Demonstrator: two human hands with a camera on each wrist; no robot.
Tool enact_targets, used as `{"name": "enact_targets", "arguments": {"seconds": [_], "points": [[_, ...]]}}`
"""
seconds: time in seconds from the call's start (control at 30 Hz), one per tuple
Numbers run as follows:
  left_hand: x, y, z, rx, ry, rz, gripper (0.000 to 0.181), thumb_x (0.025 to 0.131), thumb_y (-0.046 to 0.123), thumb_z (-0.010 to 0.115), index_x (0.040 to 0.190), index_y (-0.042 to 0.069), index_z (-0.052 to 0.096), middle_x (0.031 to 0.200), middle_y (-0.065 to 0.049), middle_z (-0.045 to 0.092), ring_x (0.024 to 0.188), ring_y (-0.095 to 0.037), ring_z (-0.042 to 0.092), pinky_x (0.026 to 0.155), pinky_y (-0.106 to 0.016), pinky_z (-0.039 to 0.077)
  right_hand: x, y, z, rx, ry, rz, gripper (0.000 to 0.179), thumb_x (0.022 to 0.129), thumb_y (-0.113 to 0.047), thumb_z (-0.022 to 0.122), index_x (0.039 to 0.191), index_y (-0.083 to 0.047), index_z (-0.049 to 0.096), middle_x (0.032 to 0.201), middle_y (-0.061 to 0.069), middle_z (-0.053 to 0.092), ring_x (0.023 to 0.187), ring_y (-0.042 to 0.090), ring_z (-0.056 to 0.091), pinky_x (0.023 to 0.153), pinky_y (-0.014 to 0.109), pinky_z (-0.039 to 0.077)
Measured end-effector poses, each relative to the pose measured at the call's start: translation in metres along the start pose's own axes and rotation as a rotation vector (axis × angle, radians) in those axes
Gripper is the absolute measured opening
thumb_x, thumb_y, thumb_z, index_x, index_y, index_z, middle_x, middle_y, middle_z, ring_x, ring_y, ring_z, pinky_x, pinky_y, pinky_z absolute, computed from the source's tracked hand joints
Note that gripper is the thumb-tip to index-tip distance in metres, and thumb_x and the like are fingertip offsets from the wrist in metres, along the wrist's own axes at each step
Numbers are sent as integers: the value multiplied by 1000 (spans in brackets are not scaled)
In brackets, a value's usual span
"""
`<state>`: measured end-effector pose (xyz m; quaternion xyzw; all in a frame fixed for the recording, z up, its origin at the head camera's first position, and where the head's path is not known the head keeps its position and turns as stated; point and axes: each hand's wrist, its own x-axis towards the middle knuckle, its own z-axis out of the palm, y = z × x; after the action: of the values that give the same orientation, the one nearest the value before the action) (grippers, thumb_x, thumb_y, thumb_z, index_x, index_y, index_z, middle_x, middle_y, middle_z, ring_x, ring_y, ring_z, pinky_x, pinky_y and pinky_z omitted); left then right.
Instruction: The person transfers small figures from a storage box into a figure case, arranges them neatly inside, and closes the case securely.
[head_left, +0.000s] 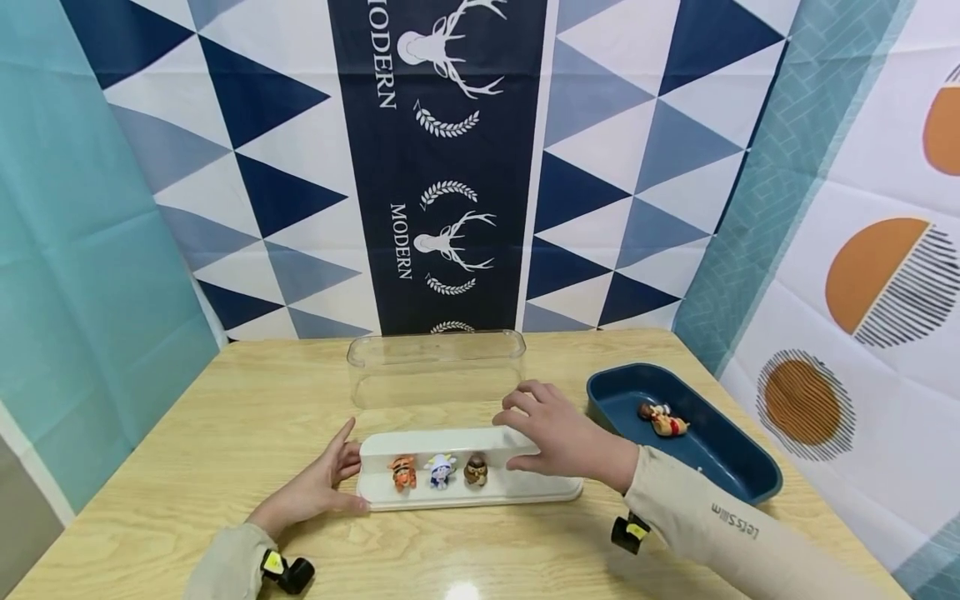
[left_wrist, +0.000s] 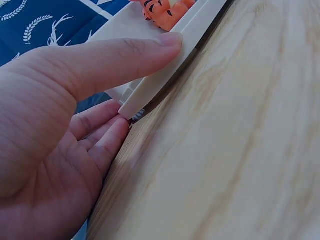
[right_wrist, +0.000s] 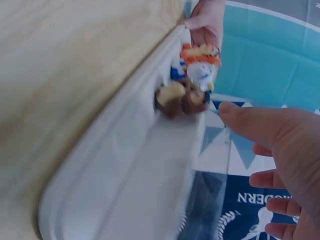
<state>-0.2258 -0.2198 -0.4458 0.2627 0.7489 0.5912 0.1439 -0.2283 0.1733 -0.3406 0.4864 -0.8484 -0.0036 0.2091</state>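
Note:
A long white display base [head_left: 525,487] with a raised step at the back lies on the table. On it stand a tiger figurine [head_left: 402,473], a white-and-blue figurine [head_left: 441,471] and a brown owl figurine [head_left: 476,470], side by side on the left half. My left hand [head_left: 326,483] holds the base's left end, thumb [left_wrist: 150,52] on the front rim and fingertips [left_wrist: 112,137] against the corner. Over the right half, just right of the owl, hovers my right hand [head_left: 551,429], fingers apart and nothing between them. In the right wrist view, its thumb [right_wrist: 250,117] is near the owl but apart from it.
Behind the base stands a clear plastic cover [head_left: 435,375]. To the right, a dark blue tray [head_left: 622,379] holds a yellow bear figurine with red [head_left: 670,426] and a brown-and-white one [head_left: 651,411]. Patterned cloth [head_left: 450,167] hangs at the table's back edge.

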Motion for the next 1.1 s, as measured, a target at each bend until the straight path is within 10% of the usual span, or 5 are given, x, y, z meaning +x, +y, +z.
{"name": "enact_targets", "arguments": {"seconds": [0.7, 1.1], "points": [[0, -1, 0, 11, 10, -6, 131, 76, -1, 84, 151, -5, -23, 144, -41, 30, 135, -57, 29, 113, -32, 34, -35, 90, -24, -109, 53, -72, 52, 78, -27, 86, 119, -6, 62, 114, 15, 60, 106, 34, 53, 88, 52, 50], [1, -7, 0, 19, 11, 10, 131, 76, -1, 84, 151, -5, -23, 143, -40, 32, 134, -57, 30, 107, -15, 35, -93, 144, -11, -143, -135, 167, 45, 82, -24, 82, 118, -3, 66, 112, 16, 60, 104, 37, 54, 87, 56, 48]]}}
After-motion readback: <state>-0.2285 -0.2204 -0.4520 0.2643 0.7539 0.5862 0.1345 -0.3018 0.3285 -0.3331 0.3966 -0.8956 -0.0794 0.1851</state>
